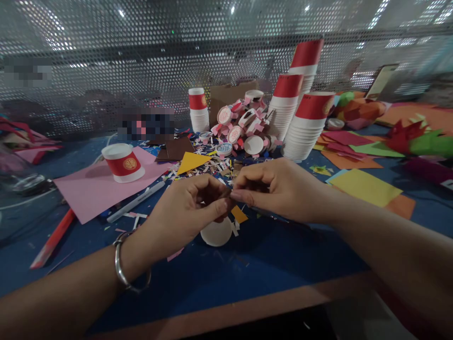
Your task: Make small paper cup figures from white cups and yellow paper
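Observation:
My left hand and my right hand meet fingertip to fingertip over the middle of the table. Both are closed in a pinch on something small and dark, perhaps brown paper, mostly hidden by the fingers. Below my left fingers lies a round white disc, partly covered by the hand. A small orange paper piece rests beside it among white scraps. Behind my hands is a heap of round paper lids with pink tabs, surrounded by paper clippings.
Stacked red-and-white paper cups stand behind my right hand; a smaller stack is farther left. Another cup sits on a pink sheet. A grey marker and coloured papers flank my hands. Perforated metal mesh rises behind.

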{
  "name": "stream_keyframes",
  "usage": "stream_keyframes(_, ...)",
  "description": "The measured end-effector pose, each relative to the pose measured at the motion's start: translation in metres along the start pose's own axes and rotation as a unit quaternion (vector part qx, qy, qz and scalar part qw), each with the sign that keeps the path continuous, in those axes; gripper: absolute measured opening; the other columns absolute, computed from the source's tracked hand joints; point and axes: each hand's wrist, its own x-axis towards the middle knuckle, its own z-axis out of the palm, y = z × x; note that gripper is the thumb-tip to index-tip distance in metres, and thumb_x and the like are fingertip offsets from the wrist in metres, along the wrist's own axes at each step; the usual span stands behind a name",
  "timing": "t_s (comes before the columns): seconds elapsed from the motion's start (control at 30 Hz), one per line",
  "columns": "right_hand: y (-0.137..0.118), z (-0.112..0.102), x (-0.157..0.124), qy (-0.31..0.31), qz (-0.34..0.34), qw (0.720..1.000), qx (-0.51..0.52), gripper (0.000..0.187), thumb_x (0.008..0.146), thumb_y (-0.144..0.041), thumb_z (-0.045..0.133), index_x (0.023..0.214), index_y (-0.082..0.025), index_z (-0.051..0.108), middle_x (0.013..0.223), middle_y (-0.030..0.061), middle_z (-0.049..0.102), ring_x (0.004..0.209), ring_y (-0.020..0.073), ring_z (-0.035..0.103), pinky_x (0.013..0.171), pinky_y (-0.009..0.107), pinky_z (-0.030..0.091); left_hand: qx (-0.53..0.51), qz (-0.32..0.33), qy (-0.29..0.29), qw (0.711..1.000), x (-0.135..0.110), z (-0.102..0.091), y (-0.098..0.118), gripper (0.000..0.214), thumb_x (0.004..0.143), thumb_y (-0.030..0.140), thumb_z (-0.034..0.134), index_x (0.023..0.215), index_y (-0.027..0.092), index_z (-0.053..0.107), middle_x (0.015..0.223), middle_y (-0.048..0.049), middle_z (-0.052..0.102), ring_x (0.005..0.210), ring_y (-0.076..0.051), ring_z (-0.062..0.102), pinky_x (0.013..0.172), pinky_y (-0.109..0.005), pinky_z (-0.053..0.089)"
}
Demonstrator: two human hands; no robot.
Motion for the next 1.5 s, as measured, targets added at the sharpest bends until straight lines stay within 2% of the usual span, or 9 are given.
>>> stream_keyframes(0.27, -0.001, 0.002, 0.001, -0.013, 0.010, 0.998, 0.058, 0.018, 0.091, -0.027, 0.066, 0.078, -0.015, 0.066, 0.061, -0.0045, 0.053, 0.054, 0.0084, 0.043, 0.050, 0.023, 0.033, -0.020, -0.012, -0.003, 1.000, -0.001, 0.001, 0.004, 0.018, 0.080, 0.030, 0.079, 0.080, 0.019, 0.065, 0.070, 0.0011, 0.067, 0.063, -0.013, 0.064, 0.060, -0.024, 0.055)
stream_keyframes(0.4, -0.001, 0.001, 0.002, -0.030, 0.034, 0.993, 0.109, 0.014, 0.091, -0.027, 0.069, 0.084, -0.016, 0.069, 0.065, -0.0039, 0.062, 0.053, 0.0081, 0.051, 0.051, 0.022, 0.038, -0.055, -0.016, -0.007, 0.998, 0.000, -0.002, 0.003, 0.016, 0.081, 0.028, 0.078, 0.081, 0.019, 0.065, 0.072, 0.0009, 0.068, 0.064, -0.012, 0.066, 0.061, -0.023, 0.057)
stream_keyframes(0.53, 0.000, -0.002, 0.002, -0.053, 0.072, 0.986, 0.138, 0.018, 0.094, -0.033, 0.068, 0.088, -0.016, 0.069, 0.071, -0.0023, 0.068, 0.050, 0.0079, 0.054, 0.047, 0.021, 0.039, -0.057, -0.030, -0.004, 0.998, 0.000, -0.002, 0.003, 0.015, 0.083, 0.028, 0.076, 0.081, 0.019, 0.065, 0.072, 0.0002, 0.070, 0.065, -0.013, 0.068, 0.063, -0.024, 0.058)
stream_keyframes(0.87, -0.001, -0.002, 0.003, -0.062, 0.070, 0.988, 0.126, 0.025, 0.095, -0.041, 0.066, 0.085, -0.018, 0.068, 0.072, -0.0019, 0.068, 0.051, 0.0091, 0.055, 0.047, 0.023, 0.039, -0.045, -0.030, -0.002, 0.999, 0.000, 0.000, 0.002, 0.018, 0.086, 0.031, 0.075, 0.083, 0.018, 0.063, 0.072, 0.0002, 0.069, 0.063, -0.012, 0.068, 0.061, -0.023, 0.058)
stream_keyframes(0.97, 0.003, -0.005, 0.002, -0.030, 0.049, 0.995, 0.082, 0.028, 0.097, -0.043, 0.063, 0.085, -0.018, 0.069, 0.070, -0.0017, 0.067, 0.053, 0.0102, 0.055, 0.050, 0.025, 0.039, -0.025, -0.029, 0.001, 0.999, 0.000, 0.000, 0.002, 0.017, 0.087, 0.032, 0.072, 0.084, 0.019, 0.061, 0.072, 0.0005, 0.068, 0.064, -0.013, 0.068, 0.061, -0.024, 0.059)
stream_keyframes(1.03, 0.008, -0.010, 0.002, 0.021, 0.029, 0.999, 0.001, 0.029, 0.097, -0.041, 0.061, 0.081, -0.018, 0.068, 0.068, -0.0012, 0.065, 0.055, 0.0111, 0.054, 0.054, 0.026, 0.038, -0.023, -0.033, 0.009, 0.999, 0.000, 0.000, 0.002, 0.016, 0.086, 0.031, 0.070, 0.083, 0.019, 0.060, 0.071, 0.0016, 0.065, 0.063, -0.013, 0.068, 0.060, -0.025, 0.059)
stream_keyframes(1.17, 0.025, -0.027, 0.002, 0.097, 0.046, 0.981, -0.161, 0.027, 0.096, -0.038, 0.061, 0.080, -0.019, 0.069, 0.068, 0.0007, 0.067, 0.058, 0.0128, 0.053, 0.058, 0.029, 0.034, -0.029, -0.029, 0.024, 0.999, -0.001, 0.000, 0.002, 0.013, 0.084, 0.026, 0.066, 0.079, 0.021, 0.055, 0.067, 0.0043, 0.057, 0.058, -0.011, 0.061, 0.055, -0.024, 0.056)
stream_keyframes(1.3, 0.039, -0.042, 0.002, 0.088, 0.089, 0.967, -0.221, 0.027, 0.094, -0.040, 0.061, 0.080, -0.019, 0.070, 0.068, 0.0020, 0.067, 0.058, 0.0139, 0.052, 0.059, 0.030, 0.032, -0.012, -0.024, 0.020, 0.999, -0.002, 0.000, 0.003, 0.012, 0.086, 0.022, 0.060, 0.077, 0.021, 0.053, 0.065, 0.0052, 0.054, 0.054, -0.010, 0.058, 0.051, -0.022, 0.051)
stream_keyframes(1.5, 0.042, -0.051, 0.000, 0.048, 0.160, 0.942, -0.292, 0.030, 0.092, -0.045, 0.060, 0.080, -0.019, 0.070, 0.069, 0.0046, 0.064, 0.061, 0.0171, 0.052, 0.061, 0.033, 0.030, -0.021, -0.034, 0.008, 0.999, -0.002, -0.001, 0.003, 0.017, 0.094, 0.022, 0.054, 0.078, 0.021, 0.050, 0.062, 0.0054, 0.053, 0.053, -0.009, 0.055, 0.048, -0.019, 0.047)
